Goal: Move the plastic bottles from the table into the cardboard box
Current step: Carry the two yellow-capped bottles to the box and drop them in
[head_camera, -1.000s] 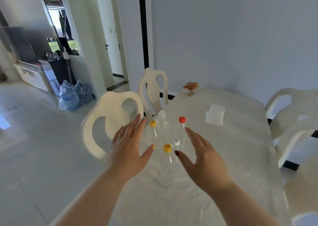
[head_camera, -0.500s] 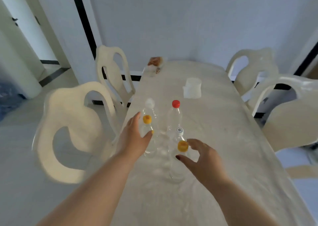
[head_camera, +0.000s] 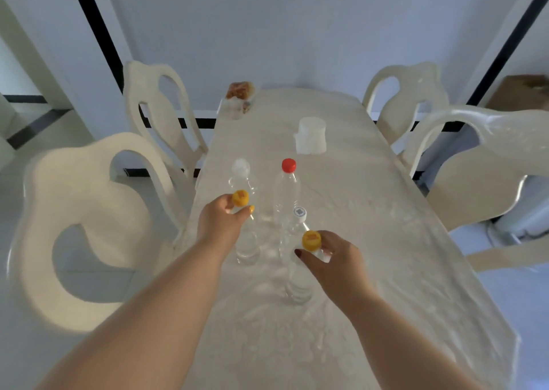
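Several clear plastic bottles stand upright together on the pale table. My left hand wraps the neck of the left yellow-capped bottle. My right hand closes around the neck of the nearer yellow-capped bottle. Behind them stand a red-capped bottle, a bottle with a clear cap and a white-capped bottle between the two. A brown cardboard box shows at the far right edge, on the floor beyond the chairs.
Cream chairs flank the table: two on the left, two on the right. A white tissue roll and a glass jar with food stand at the table's far end.
The view swung right and down to face the table. Both hands went from spread open above the bottles to closing on the necks of the two yellow-capped bottles.
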Demonstrator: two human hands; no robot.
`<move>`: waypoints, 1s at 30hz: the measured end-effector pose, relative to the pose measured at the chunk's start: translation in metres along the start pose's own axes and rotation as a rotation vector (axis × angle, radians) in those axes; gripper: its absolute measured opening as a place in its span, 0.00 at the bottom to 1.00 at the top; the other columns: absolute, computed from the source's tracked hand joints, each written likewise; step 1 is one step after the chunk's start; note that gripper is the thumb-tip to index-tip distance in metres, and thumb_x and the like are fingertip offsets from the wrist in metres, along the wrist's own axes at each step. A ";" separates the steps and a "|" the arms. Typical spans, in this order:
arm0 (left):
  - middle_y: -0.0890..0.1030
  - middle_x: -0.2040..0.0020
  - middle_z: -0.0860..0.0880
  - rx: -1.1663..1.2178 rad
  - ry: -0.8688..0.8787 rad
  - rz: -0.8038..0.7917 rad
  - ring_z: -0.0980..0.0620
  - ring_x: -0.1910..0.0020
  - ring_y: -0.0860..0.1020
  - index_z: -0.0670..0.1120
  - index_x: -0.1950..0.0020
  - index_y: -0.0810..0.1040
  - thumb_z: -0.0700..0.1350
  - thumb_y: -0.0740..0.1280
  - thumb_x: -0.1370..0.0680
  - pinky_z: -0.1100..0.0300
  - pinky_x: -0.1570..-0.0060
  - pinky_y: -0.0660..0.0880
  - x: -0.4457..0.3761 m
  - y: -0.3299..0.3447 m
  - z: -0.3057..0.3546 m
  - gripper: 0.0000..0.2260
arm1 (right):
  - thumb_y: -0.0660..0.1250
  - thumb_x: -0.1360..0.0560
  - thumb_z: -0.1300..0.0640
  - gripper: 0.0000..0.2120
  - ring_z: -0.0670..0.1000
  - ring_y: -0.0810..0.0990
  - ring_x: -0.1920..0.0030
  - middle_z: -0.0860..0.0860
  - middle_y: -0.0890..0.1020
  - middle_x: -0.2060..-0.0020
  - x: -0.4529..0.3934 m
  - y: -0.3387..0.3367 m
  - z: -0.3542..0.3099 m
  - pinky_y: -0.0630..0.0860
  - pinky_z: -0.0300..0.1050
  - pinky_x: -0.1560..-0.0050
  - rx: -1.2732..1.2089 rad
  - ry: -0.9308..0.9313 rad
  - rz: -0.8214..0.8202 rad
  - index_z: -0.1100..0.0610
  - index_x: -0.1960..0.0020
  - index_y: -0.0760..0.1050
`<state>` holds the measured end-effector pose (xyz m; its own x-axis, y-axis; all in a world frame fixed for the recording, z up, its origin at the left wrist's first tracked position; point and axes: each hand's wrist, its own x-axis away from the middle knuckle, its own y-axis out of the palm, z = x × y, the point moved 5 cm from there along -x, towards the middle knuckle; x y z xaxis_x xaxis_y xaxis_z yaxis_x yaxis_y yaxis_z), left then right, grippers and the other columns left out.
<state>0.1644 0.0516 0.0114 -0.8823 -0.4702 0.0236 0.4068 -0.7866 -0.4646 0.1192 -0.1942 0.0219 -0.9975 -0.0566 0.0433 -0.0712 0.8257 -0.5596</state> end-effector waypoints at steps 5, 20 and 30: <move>0.85 0.52 0.57 0.128 0.119 -0.033 0.54 0.45 0.82 0.58 0.56 0.81 0.45 0.76 0.29 0.50 0.39 0.76 0.034 -0.003 0.007 0.09 | 0.74 0.31 0.47 0.08 0.48 0.82 0.57 0.45 0.84 0.62 0.013 -0.009 0.006 0.80 0.50 0.52 -0.039 -0.007 0.063 0.47 0.55 0.79; 0.88 0.56 0.56 0.306 0.346 -0.380 0.60 0.51 0.85 0.51 0.54 0.85 0.42 0.80 0.32 0.57 0.42 0.79 0.136 0.042 0.144 0.09 | 0.75 0.33 0.45 0.07 0.39 0.84 0.52 0.36 0.86 0.59 0.100 -0.170 0.003 0.79 0.45 0.49 -0.071 0.016 0.373 0.45 0.57 0.83; 0.88 0.57 0.58 0.356 0.443 -0.640 0.62 0.52 0.85 0.52 0.55 0.86 0.43 0.80 0.35 0.67 0.48 0.79 0.238 0.172 0.245 0.11 | 0.76 0.34 0.48 0.04 0.36 0.83 0.57 0.37 0.86 0.62 0.166 -0.336 0.067 0.74 0.36 0.54 -0.050 0.074 0.571 0.45 0.60 0.84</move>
<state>0.0824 -0.2940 0.1537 -0.9484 0.2488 -0.1963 -0.2164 -0.9609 -0.1726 -0.0224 -0.5188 0.1619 -0.8747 0.4435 -0.1956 0.4804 0.7393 -0.4719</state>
